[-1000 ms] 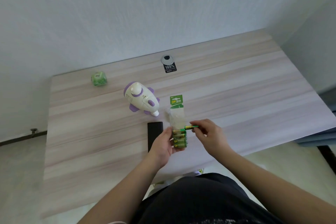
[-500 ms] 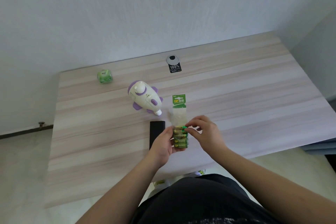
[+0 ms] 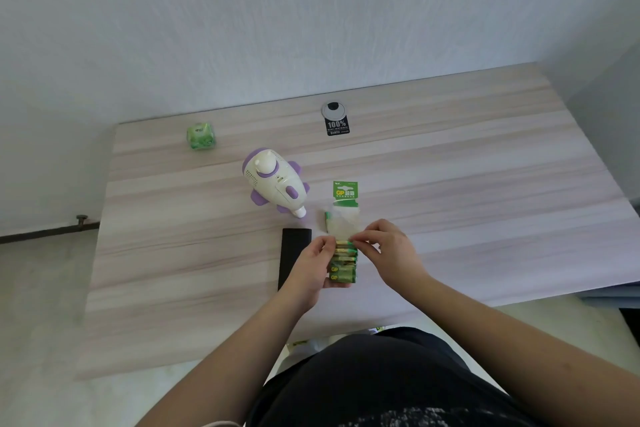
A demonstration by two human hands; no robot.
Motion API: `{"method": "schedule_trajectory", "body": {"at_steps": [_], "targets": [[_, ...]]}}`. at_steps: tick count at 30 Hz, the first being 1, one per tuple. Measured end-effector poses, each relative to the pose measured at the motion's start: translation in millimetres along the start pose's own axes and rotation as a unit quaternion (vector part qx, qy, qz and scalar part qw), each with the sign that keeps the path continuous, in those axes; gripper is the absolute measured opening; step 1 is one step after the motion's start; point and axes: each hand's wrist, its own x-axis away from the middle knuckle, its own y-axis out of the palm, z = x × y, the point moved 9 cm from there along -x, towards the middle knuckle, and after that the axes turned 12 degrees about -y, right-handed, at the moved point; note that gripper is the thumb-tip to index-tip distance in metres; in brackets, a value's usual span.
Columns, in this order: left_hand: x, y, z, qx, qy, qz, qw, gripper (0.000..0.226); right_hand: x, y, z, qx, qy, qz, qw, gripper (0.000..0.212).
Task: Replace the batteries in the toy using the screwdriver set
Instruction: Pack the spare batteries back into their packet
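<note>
Two hands work a battery pack (image 3: 343,265) just right of the black case (image 3: 292,256): left hand (image 3: 311,270) grips its side, right hand (image 3: 388,253) pinches the top cell. Better to pull straight out. Toy (image 3: 273,185) lies beyond the case.

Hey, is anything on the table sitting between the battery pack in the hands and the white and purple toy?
Nothing visible blocks the way. The green battery pack, held by the left hand and right hand, lies near the white and purple rocket toy. The black rectangular case lies left of the pack, off the line.
</note>
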Motion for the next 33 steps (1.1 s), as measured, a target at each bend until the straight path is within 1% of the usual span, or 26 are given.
{"method": "schedule_trajectory", "body": {"at_steps": [5,8,10,12,14,17,19,21,24,27,31,33], "targets": [[-5.2,0.5,-6.6,0.005,-0.005,0.022,1.0,0.029,-2.3,10.2,12.8,-0.035,0.027,-0.026,0.999,0.014],[-7.8,-3.1,-9.3,0.013,-0.005,0.046,0.999,0.027,-6.4,17.7,14.7,-0.033,0.02,-0.054,0.998,0.015],[-7.7,-6.1,-8.4,0.023,-0.005,0.066,0.998,0.024,-10.5,20.5,15.5,-0.032,0.016,-0.053,0.998,0.016],[-7.2,-9.9,-7.2,0.036,-0.004,0.078,0.996,0.023,-14.2,18.1,16.0,-0.045,0.023,-0.024,0.998,0.016],[-6.3,-16.0,-6.6,0.051,-0.001,0.088,0.995,0.023,-17.9,13.1,19.4,-0.078,0.046,0.023,0.996,0.015],[-2.3,-25.7,-8.5,0.065,0.0,0.095,0.993,0.023,-25.8,12.2,30.6,-0.167,0.132,0.082,0.974,0.014],[0.2,-29.1,-11.9,0.071,-0.002,0.092,0.993,0.024,-37.0,18.4,40.2,-0.174,0.176,0.088,0.965,0.015],[2.4,-31.3,-15.7,0.073,-0.006,0.093,0.993,0.025,-53.3,30.2,44.7,-0.139,0.179,0.049,0.973,0.018],[4.1,-33.7,-22.2,0.069,-0.013,0.095,0.993,0.025,-73.2,53.9,47.9,-0.079,0.135,-0.03,0.987,0.022],[6.2,-35.9,-28.1,0.073,-0.027,0.089,0.993,0.024,-82.5,68.4,45.8,-0.022,0.096,-0.076,0.992,0.023],[9.9,-37.5,-30.2,0.082,-0.038,0.075,0.993,0.025,-80.5,83.6,49.4,0.004,0.122,-0.128,0.984,0.038],[11.6,-38.4,-29.7,0.08,-0.041,0.068,0.994,0.025,-79.0,89.9,51.8,0.038,0.124,-0.146,0.981,0.038]]}}
